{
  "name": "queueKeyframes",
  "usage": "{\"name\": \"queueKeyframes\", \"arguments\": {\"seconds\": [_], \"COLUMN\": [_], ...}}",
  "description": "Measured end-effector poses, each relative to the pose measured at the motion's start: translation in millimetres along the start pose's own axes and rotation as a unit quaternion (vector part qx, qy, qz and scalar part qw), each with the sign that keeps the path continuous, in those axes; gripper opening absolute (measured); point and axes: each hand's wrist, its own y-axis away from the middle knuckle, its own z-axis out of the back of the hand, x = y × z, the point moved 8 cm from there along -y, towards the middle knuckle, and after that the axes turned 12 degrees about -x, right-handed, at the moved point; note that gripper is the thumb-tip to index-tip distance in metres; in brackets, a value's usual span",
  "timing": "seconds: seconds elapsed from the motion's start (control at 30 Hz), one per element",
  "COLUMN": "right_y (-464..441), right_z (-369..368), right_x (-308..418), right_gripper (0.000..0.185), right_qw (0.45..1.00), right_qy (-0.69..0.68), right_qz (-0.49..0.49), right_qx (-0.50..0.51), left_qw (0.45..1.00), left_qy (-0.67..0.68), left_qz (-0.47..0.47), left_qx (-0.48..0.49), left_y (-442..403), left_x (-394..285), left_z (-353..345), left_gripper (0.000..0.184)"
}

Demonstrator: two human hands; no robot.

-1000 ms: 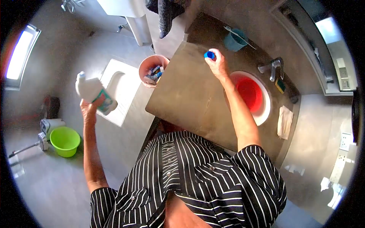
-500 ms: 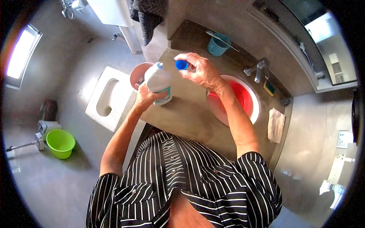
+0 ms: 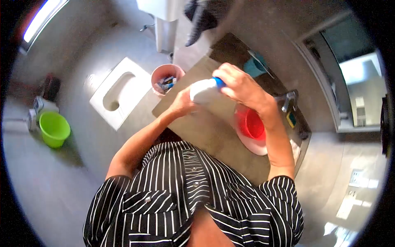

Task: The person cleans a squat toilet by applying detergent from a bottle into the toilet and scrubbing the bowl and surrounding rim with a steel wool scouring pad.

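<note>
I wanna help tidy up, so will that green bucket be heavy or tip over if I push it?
The green bucket would probably feel light: I see nothing inside. It stands upright on the smooth-looking floor, so a push might just slide it. Being round, it could roll if knocked over.

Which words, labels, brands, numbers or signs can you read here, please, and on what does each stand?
No text can be read.
White bottle: blurred; no lettering can be made out.
Blue cap: no marking can be made out.
Blue-and-white scraps in the pink bin: too small and blurred to read.
</note>
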Motion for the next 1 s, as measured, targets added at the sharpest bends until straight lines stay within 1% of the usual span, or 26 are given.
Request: {"name": "queueKeyframes", "arguments": {"seconds": [0.07, 0.1, 0.13, 0.2, 0.27, 0.33, 0.37, 0.47, 0.57, 0.67, 0.7, 0.73, 0.8, 0.87, 0.9, 1.0], "right_y": [1.6, 3.5, 5.7, 10.6, 12.0, 17.4, 17.6, 21.2, 23.3, 31.4, 36.3, 41.9, 48.8, 55.3, 58.5, 58.9], "right_z": [-3.3, -1.6, -1.7, 0.0, 0.8, -1.3, -2.0, -0.5, 2.0, 4.3, 3.6, 0.1, 3.2, 1.8, 1.5, 12.3], "right_x": [10.6, 17.3, 21.3, 26.6, 33.4, 36.9, 36.9, 34.7, 44.0, 31.6, 21.7, 18.1, 6.3, -2.2, -2.2, 4.5], "right_gripper": [0.029, 0.033, 0.033, 0.034, 0.035, 0.039, 0.036, 0.031, 0.021, 0.019, 0.022, 0.023, 0.031, 0.039, 0.044, 0.036], "right_qw": [0.999, 0.998, 0.997, 0.993, 0.987, 0.978, 0.975, 0.973, 0.979, 0.987, 0.985, 0.987, 0.982, 0.931, 0.923, 0.933], "right_qy": [0.024, 0.038, 0.046, 0.069, 0.089, 0.102, 0.107, 0.141, 0.135, 0.031, -0.016, -0.025, -0.088, -0.102, -0.135, -0.156], "right_qz": [-0.002, 0.004, 0.0, -0.01, -0.017, -0.032, -0.038, -0.028, -0.007, -0.038, -0.08, -0.042, -0.138, -0.337, -0.345, -0.316], "right_qx": [0.029, 0.043, 0.062, 0.097, 0.134, 0.178, 0.193, 0.181, 0.152, 0.151, 0.153, 0.153, 0.095, 0.1, 0.103, 0.066], "left_qw": [1.0, 1.0, 1.0, 0.999, 0.999, 1.0, 1.0, 0.999, 0.998, 0.998, 0.998, 0.996, 0.995, 0.993, 0.992, 0.994], "left_qy": [-0.021, -0.022, -0.022, -0.031, -0.047, -0.031, -0.023, -0.035, -0.054, -0.048, -0.048, -0.052, -0.086, -0.106, -0.118, -0.105], "left_qz": [-0.022, -0.01, 0.002, -0.017, 0.006, 0.001, 0.0, 0.01, -0.003, -0.022, -0.025, -0.044, 0.006, -0.007, -0.012, -0.015], "left_qx": [-0.01, -0.006, -0.001, -0.011, 0.006, 0.0, 0.0, -0.021, -0.016, -0.04, -0.045, -0.052, -0.04, -0.047, -0.052, -0.035], "left_y": [2.4, 6.0, 9.6, 15.7, 19.6, 25.1, 26.7, 26.7, 30.3, 38.4, 40.3, 39.6, 38.3, 42.4, 44.6, 49.0], "left_x": [13.9, 12.8, 10.4, 5.9, 10.8, 9.3, 8.3, 3.0, 3.8, -5.2, -11.1, -9.5, 3.3, 10.9, 6.7, -8.7], "left_z": [-5.3, -10.0, -12.9, -18.3, -26.0, -28.9, -32.0, -36.7, -38.7, -38.8, -38.4, -38.9, -42.7, -41.5, -39.5, -35.5], "left_gripper": [0.063, 0.063, 0.062, 0.059, 0.057, 0.056, 0.055, 0.054, 0.053, 0.052, 0.05, 0.049, 0.049, 0.048, 0.048, 0.047]}}
